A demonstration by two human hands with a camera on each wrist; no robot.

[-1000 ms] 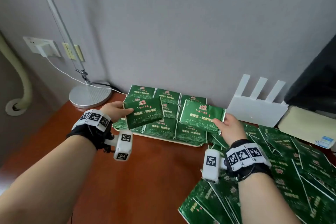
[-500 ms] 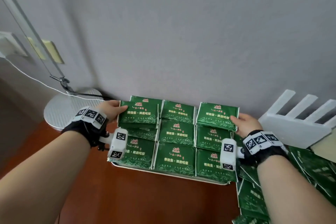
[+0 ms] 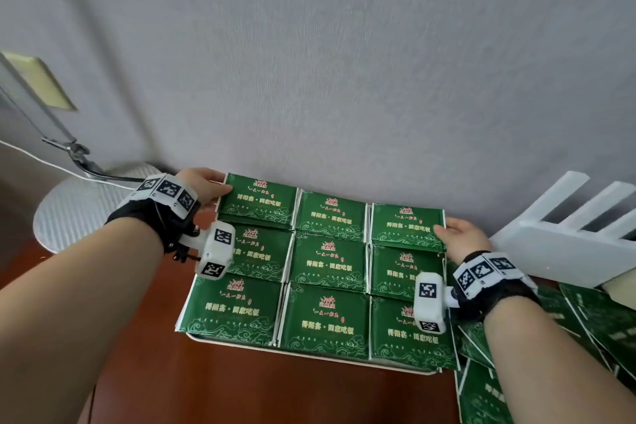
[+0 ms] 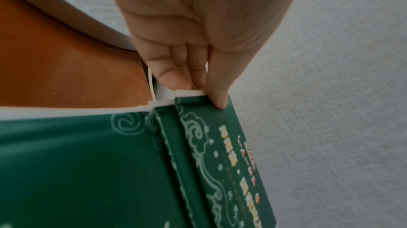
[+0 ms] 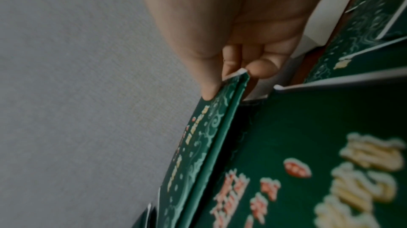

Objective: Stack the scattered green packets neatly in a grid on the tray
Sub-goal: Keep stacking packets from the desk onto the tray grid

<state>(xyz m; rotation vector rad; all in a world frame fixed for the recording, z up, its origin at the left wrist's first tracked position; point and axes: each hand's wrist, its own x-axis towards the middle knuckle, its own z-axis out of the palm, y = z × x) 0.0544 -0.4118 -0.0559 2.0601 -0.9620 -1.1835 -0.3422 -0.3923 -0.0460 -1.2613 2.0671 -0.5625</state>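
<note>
The left hand (image 3: 203, 184) pinches the edge of the far left packet (image 3: 258, 201), with the thumb on top and the other fingers (image 4: 174, 68) tucked under the edge. That packet lies on the back left stack, close to the grey wall (image 3: 344, 62). The right hand (image 3: 463, 239) pinches the edge of the far right packet (image 3: 407, 227) the same way, thumb on top and fingers (image 5: 262, 68) below; in the right wrist view this packet's edge is lifted a little above the packet under it. Between the two hands sits one more back stack (image 3: 330, 215), and nearer than the hands are two more rows of green packets (image 3: 327, 317), so the stacks make three rows of three on the tray (image 3: 309, 356). Only the tray's pale front rim shows. The tray rests on the brown tabletop (image 3: 241, 389). To the right of the right hand and nearer, loose green packets (image 3: 592, 317) lie in a messy pile on the tabletop. Just past the right hand is a white rack (image 3: 568, 227) with slots. Beyond the left hand stands a round lamp base (image 3: 79, 206).
</note>
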